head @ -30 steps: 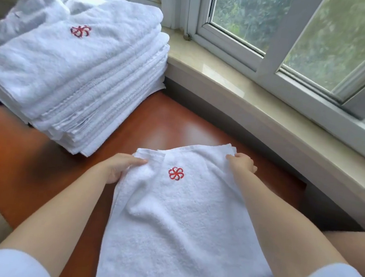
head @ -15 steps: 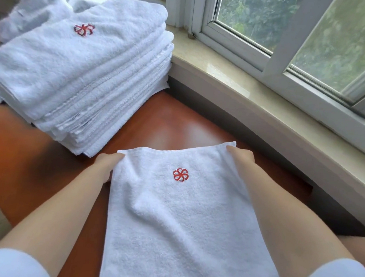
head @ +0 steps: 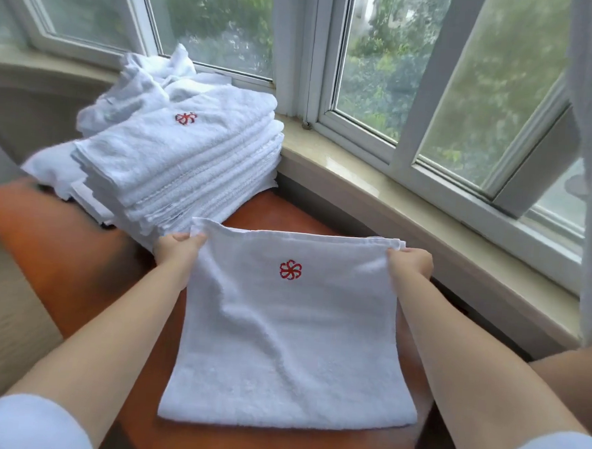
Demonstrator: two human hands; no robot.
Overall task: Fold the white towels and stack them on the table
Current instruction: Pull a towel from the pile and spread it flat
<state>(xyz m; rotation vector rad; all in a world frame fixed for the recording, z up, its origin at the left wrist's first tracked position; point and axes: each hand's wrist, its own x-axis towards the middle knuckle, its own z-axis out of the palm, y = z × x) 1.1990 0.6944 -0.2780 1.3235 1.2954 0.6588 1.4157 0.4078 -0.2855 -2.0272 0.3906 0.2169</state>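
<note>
Both hands, left hand (head: 176, 250) and right hand (head: 412, 265), have lifted the far corners they pinch of the folded white terry towel (head: 289, 333) off the red-brown wooden table (head: 73, 242), likely for the stack of folded white towels (head: 186, 166) far left.

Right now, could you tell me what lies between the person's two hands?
The head view shows the far edge of the folded towel stretched between the left hand and right hand, its red emblem just below.
</note>
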